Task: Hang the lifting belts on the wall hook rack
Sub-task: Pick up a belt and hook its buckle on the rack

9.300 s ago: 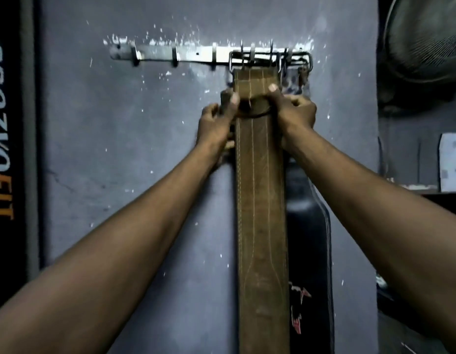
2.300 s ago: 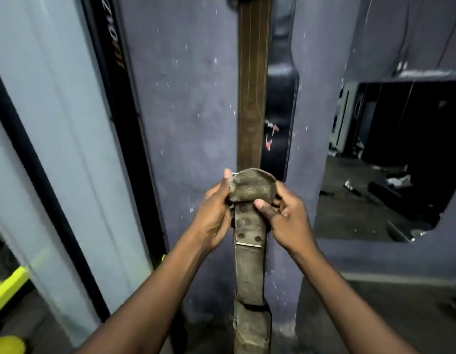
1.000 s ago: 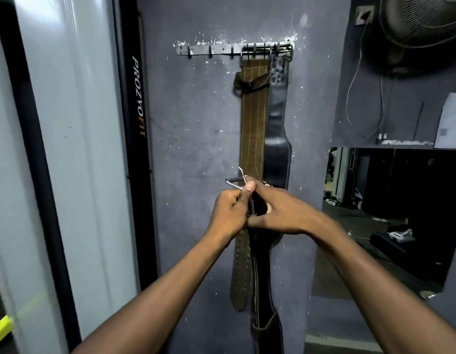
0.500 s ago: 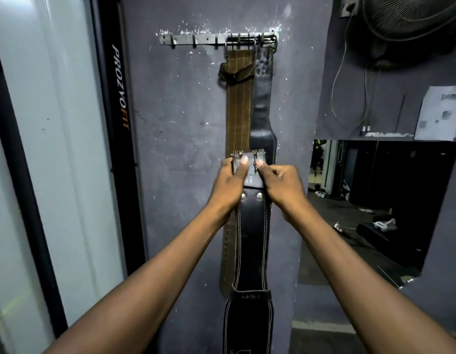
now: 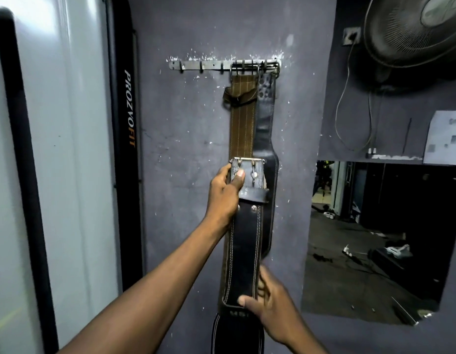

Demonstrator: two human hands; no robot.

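Two belts, brown [image 5: 241, 123] and black [image 5: 266, 118], hang from the hook rack [image 5: 196, 65]; well below it, the left hand [image 5: 223, 192] and right hand [image 5: 273, 315] clamp a third, unhung, black belt [image 5: 244, 246].

right hand [image 5: 271, 309] dropped — lower belt [image 5: 243, 254]

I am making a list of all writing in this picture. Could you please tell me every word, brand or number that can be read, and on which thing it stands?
"PROZVOFIT": printed vertically on the black strip left of the wall; "FIT" is orange.
Embossed letters on the black belt, at its loop by the right hand: too blurred to read.
Paper sheet on the right wall: blurred, unreadable.
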